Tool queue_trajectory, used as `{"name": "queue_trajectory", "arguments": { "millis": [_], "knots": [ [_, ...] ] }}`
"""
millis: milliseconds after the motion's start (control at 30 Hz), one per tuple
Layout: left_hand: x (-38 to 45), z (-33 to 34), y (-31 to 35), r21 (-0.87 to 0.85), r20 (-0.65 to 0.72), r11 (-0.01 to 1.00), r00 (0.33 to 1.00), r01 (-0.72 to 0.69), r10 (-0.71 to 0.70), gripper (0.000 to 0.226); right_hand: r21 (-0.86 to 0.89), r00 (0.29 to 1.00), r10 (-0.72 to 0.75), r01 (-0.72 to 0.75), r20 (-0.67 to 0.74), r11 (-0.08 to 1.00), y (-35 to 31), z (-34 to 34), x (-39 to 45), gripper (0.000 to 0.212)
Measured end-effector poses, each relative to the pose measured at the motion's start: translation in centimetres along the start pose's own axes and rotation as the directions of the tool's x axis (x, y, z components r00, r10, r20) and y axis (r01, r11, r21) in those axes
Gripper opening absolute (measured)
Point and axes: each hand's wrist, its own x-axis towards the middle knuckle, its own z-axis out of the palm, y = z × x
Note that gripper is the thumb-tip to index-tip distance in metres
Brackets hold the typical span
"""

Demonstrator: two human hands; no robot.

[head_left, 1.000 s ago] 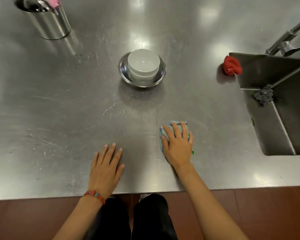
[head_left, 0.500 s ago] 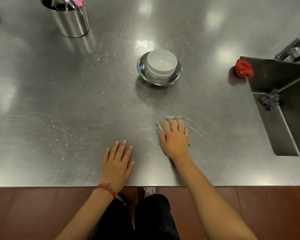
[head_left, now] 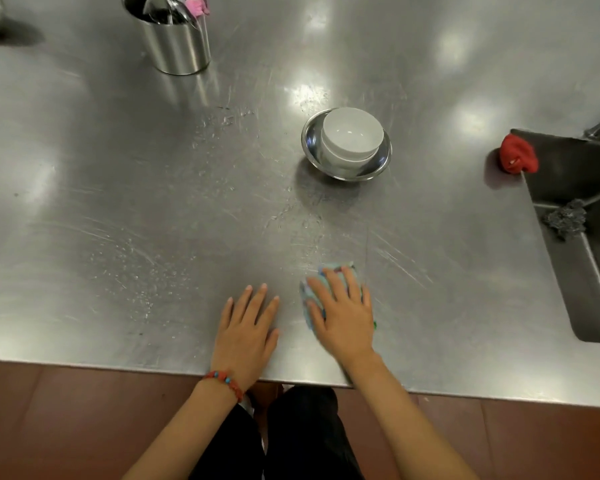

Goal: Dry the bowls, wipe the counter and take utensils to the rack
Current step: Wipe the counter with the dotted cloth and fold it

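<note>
We see white bowls (head_left: 352,138) stacked upright in a steel bowl (head_left: 347,147) well beyond our right hand (head_left: 342,315), which presses a light-blue cloth (head_left: 329,277) flat on the steel counter (head_left: 153,202).

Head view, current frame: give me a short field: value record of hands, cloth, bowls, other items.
left hand: flat on the counter near its front edge, fingers straight, holding nothing
right hand: pressing flat on the cloth
cloth: light blue, bunched under the right hand, on the counter
bowls: white bowl sits inside the metal bowl
utensil holder: metal cup at far left, utensils inside
red rag: at the sink's corner
scourer: on the sink rim
</note>
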Motion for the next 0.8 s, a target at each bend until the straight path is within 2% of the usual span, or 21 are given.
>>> {"name": "queue_trajectory", "arguments": {
  "millis": [33,167,367,433,533,633,733,800],
  "knots": [
    [0.1,0.0,-0.3,-0.004,-0.007,1.000,1.000,0.026,-0.026,0.043,0.016,0.999,0.037,-0.037,0.014,0.999,0.5,-0.1,2.2,0.034],
    [0.6,-0.5,-1.6,-0.062,0.017,0.986,0.988,0.152,-0.152,0.053,0.031,0.982,0.173,-0.176,0.076,0.984,3.1,0.0,11.1,0.037],
    [1.1,-0.6,-2.0,-0.032,0.005,0.982,0.983,0.185,-0.185,0.054,0.010,0.961,0.269,-0.270,0.062,0.963,4.4,0.3,17.0,0.044],
    [1.0,-0.6,-1.9,-0.025,0.022,0.981,0.981,0.194,-0.193,0.053,0.005,0.975,0.211,-0.212,0.074,0.977,4.2,0.3,16.4,0.043],
    [1.1,-0.7,-1.9,-0.037,0.048,0.976,0.976,0.214,-0.213,0.053,0.027,0.999,-0.031,0.029,0.044,0.999,2.4,0.3,12.3,0.036],
    [1.2,-0.5,-2.1,-0.054,0.089,0.972,0.970,0.231,-0.225,0.055,0.057,0.966,-0.255,0.253,0.041,0.966,0.6,0.6,8.6,0.033],
    [1.2,-0.5,-2.3,-0.054,0.132,0.965,0.959,0.258,-0.250,0.072,0.098,0.938,-0.343,0.338,0.050,0.936,1.3,0.7,10.6,0.034],
    [1.2,-0.5,-2.3,-0.061,0.142,0.961,0.956,0.269,-0.258,0.074,0.110,0.947,-0.310,0.300,0.089,0.948,1.5,0.9,13.4,0.035]
  ]
}}
